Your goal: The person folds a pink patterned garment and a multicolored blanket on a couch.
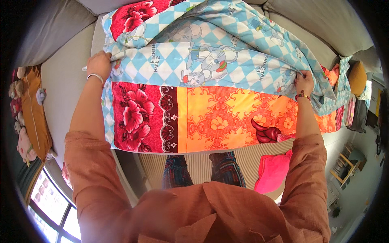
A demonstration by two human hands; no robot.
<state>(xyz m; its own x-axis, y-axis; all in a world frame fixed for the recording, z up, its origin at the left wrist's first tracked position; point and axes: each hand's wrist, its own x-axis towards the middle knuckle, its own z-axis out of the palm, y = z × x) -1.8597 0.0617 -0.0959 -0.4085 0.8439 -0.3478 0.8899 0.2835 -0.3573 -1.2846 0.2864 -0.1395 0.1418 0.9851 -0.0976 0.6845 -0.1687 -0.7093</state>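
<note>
A blue-and-white checked fabric with cartoon mice [209,63] is stretched between my two hands. My left hand [99,65] grips its edge at the left, a bracelet on the wrist. At the right, my right hand [304,82] pinches a bunched edge of the same fabric; a beaded bracelet circles that wrist. Beneath the fabric lies a bright red and orange floral blanket [218,121], its near edge along the sofa front. Part of the blanket's red flowered end also shows at the upper left. Folds of the checked fabric heap up beyond my hands.
The grey sofa [65,76] runs behind and to both sides. Soft toys [25,145] and a brown cushion [36,112] lie at the left. A yellow cushion [358,78] is at the right. Pink cloth [272,173] lies below the sofa front, near my legs.
</note>
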